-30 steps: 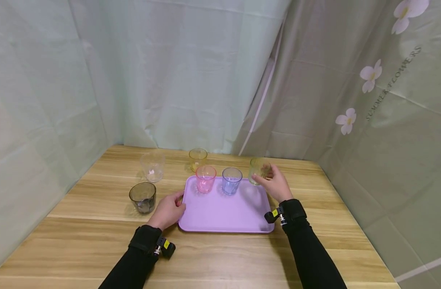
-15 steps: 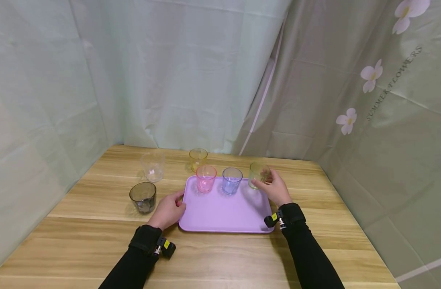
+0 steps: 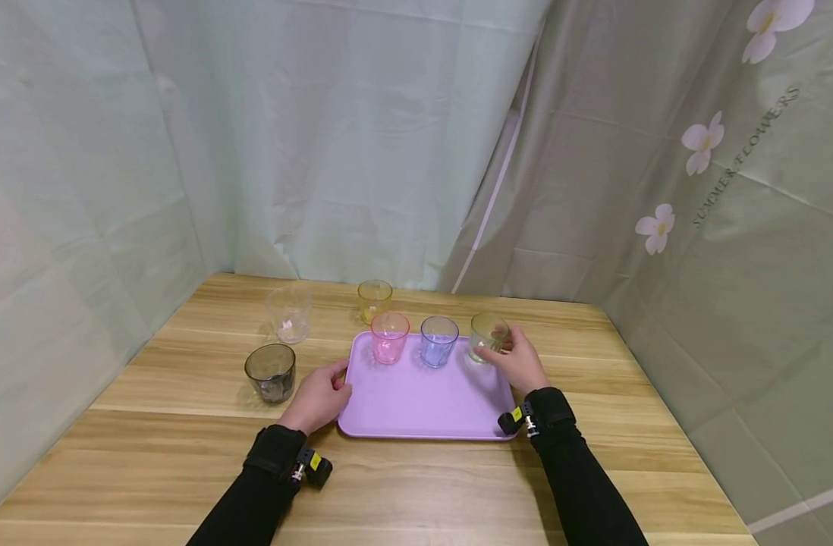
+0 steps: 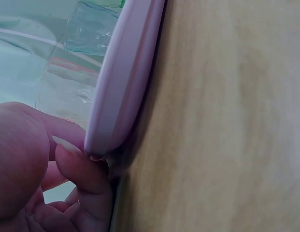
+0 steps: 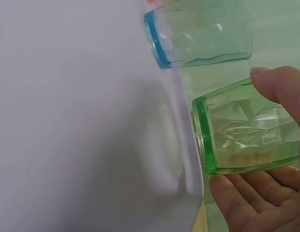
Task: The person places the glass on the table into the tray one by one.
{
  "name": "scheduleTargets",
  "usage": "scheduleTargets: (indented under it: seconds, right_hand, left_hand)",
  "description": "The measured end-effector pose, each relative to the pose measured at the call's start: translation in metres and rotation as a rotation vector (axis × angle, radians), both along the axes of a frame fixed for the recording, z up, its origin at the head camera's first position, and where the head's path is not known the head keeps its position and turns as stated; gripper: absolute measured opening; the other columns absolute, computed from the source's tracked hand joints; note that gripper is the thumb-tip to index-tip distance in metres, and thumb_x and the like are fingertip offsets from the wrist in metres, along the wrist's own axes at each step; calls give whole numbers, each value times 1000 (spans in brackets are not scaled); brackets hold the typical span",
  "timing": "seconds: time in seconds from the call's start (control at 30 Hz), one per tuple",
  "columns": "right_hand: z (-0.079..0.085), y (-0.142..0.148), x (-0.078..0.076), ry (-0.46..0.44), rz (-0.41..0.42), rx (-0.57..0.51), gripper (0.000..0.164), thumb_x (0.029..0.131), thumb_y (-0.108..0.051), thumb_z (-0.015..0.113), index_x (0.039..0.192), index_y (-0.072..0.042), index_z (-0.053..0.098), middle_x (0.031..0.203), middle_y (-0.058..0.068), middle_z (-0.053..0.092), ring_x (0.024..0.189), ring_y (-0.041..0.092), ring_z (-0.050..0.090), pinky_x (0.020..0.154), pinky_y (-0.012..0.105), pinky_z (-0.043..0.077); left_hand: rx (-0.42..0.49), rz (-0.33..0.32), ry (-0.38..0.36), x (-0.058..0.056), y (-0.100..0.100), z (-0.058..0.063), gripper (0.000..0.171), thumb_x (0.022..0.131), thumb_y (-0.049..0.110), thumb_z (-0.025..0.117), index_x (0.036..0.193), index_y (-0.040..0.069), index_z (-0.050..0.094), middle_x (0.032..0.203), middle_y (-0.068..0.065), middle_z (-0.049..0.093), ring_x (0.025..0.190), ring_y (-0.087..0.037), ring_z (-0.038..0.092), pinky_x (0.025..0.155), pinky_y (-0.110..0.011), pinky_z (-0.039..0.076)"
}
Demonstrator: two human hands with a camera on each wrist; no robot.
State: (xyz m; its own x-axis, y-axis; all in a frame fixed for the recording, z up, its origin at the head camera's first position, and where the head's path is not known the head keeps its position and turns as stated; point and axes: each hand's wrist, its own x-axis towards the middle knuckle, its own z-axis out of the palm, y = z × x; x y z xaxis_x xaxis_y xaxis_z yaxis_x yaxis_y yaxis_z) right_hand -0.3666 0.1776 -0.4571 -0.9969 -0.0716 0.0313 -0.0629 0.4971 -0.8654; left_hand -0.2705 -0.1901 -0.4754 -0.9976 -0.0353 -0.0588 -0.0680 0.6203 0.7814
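At the back right corner of the purple tray (image 3: pixel 423 402), my right hand (image 3: pixel 519 360) holds a clear green cup (image 3: pixel 486 334) upright between thumb and fingers. The right wrist view shows the green cup (image 5: pixel 251 130) with its thick base close to the tray's rim. My left hand (image 3: pixel 317 398) pinches the tray's left edge; in the left wrist view the thumb (image 4: pixel 82 164) is right at the rim. Standing on the tray's back part are a pink cup (image 3: pixel 389 341) and a blue cup (image 3: pixel 438 343), side by side, left of the green one.
Left of the tray a dark grey cup (image 3: pixel 271 375) stands on the wooden table (image 3: pixel 416 493), with a colourless cup (image 3: pixel 290 315) behind it. A yellow cup (image 3: pixel 374 299) is behind the pink one. Curtains (image 3: pixel 362 152) enclose the back and sides.
My right hand has brought the green cup slightly nearer and down, from behind the tray's back edge to over its back right corner. The left hand and the other cups have stayed put.
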Motion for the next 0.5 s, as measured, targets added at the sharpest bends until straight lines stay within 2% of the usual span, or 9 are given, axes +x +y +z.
scheduleTargets:
  seconds: [0.5]
  right_hand:
    - [-5, -5, 1, -2, 2, 26, 71, 95, -32, 86, 152, -8, 50, 152, 22, 59, 142, 45, 57, 118, 59, 48]
  left_hand:
    - [0, 5, -11, 0, 0, 0, 58, 105, 11, 63, 159, -5, 52, 91, -8, 54, 78, -21, 52, 66, -31, 40]
